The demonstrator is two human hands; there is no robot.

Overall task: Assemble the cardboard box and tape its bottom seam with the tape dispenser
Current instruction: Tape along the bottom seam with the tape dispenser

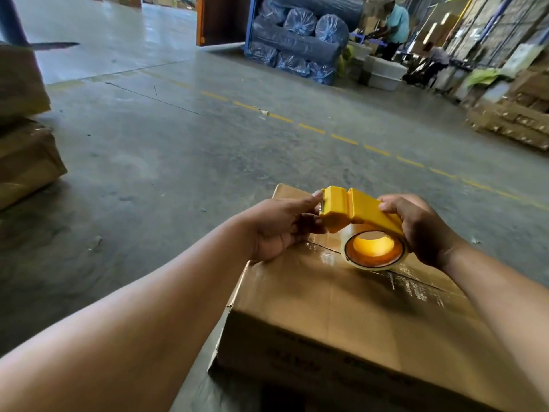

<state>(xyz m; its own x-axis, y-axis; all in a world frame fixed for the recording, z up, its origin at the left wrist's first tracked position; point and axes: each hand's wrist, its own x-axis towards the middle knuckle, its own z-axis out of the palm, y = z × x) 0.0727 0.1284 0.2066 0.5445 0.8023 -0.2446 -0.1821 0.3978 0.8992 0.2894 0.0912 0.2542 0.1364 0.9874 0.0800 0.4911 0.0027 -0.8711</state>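
A brown cardboard box (320, 304) stands on the floor in front of me, its flaps folded shut on top, with shiny clear tape along the middle seam. Above the seam I hold a yellow tape dispenser (361, 214) carrying a roll of clear tape (375, 250). My right hand (423, 230) grips the dispenser's rear body beside the roll. My left hand (282, 227) pinches the dispenser's front end at the cutter, thumb on top, fingers curled beneath.
Grey concrete floor with a dashed yellow line (344, 139) stretches ahead. Stacked cardboard (23, 156) sits at the left. Blue wrapped bundles (300, 40) and two persons (396, 28) are at the far back; pallets of boxes (517, 114) stand at the right.
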